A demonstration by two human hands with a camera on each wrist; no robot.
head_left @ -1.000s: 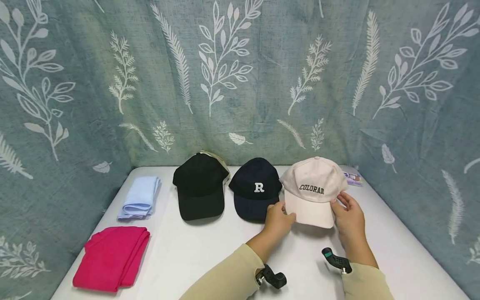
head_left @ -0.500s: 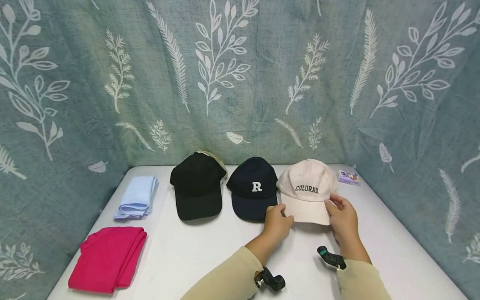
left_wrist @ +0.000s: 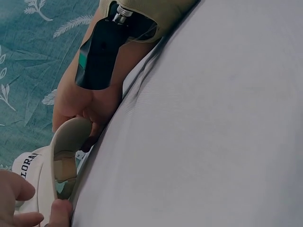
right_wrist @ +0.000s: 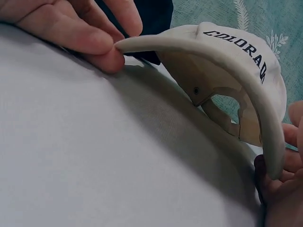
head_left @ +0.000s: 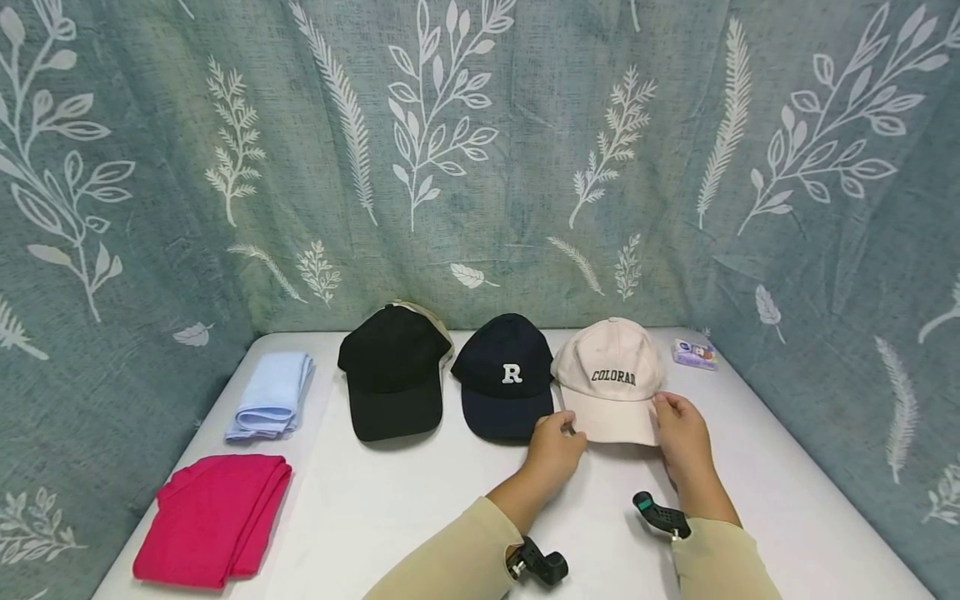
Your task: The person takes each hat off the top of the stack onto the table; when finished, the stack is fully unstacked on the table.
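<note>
A cream baseball cap (head_left: 611, 375) with dark COLORADO lettering stands at the right end of a row of caps, its brim toward me. My left hand (head_left: 553, 450) pinches the left corner of the brim; in the right wrist view, the fingertips (right_wrist: 111, 59) meet at that edge. On the opposite side, my right hand (head_left: 682, 433) holds the brim's right edge between thumb and fingers, as the left wrist view also shows. Beside the left hand stands a navy cap (head_left: 506, 375) with a white R. The underside of the cream brim is hidden in the head view.
Left of the navy cap is a black cap (head_left: 393, 375) with a beige one (head_left: 444, 333) behind it. A folded light-blue cloth (head_left: 272, 396) and a folded pink cloth (head_left: 213, 521) lie at left. A small purple packet (head_left: 694, 354) lies back right.
The cream cap has shifted slightly left and down, with its brim lower, and the right hand has gone with it. The purple packet, partly covered before, shows fully. The view has turned slightly.
</note>
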